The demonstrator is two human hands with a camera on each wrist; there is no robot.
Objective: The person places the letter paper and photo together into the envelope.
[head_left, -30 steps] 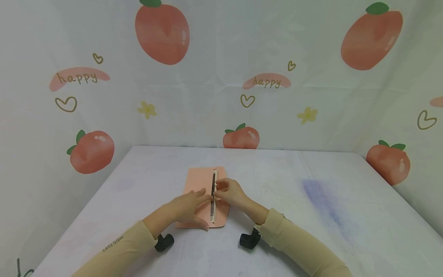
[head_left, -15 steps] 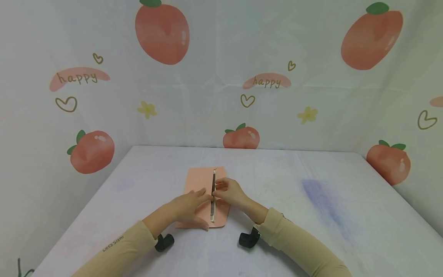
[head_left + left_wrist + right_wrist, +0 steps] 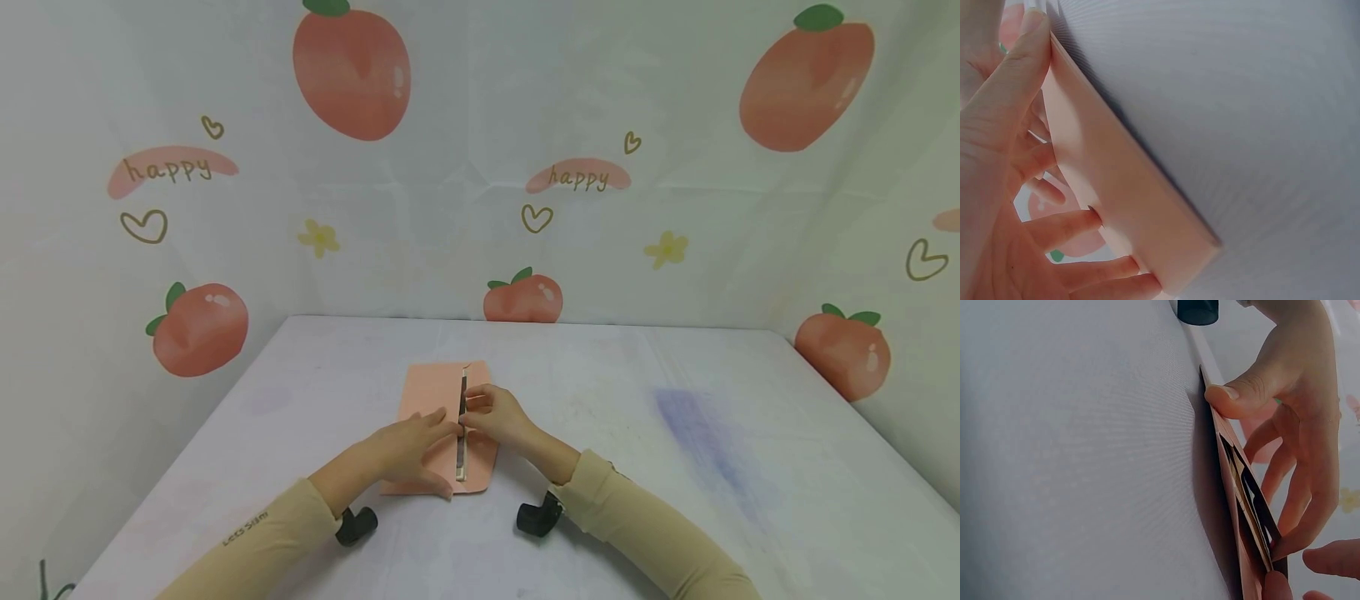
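A pink envelope (image 3: 431,387) lies flat on the table, its flap (image 3: 480,462) folded out to the right. Along its mouth shows the narrow pale edge of a thin card (image 3: 461,477) beside a dark gap. In the right wrist view the mouth stands slightly raised with the card (image 3: 1254,515) inside. My left hand (image 3: 412,446) rests spread over the envelope, thumb by the near edge and index fingertip at the mouth. My right hand (image 3: 510,421) holds the card's outer edge with curled fingertips. Its exact grip is partly cut off in the right wrist view.
The white table (image 3: 600,392) bears a blue smudge (image 3: 697,442) on the right. Behind it hangs a patterned cloth backdrop (image 3: 420,208). A black wrist-camera piece (image 3: 356,527) sits under the left wrist, another black piece (image 3: 538,518) under the right.
The card's pale edge has shifted slightly left, deeper into the envelope, and less of it shows. My right fingertips have moved left a little with it. The left hand has stayed in place.
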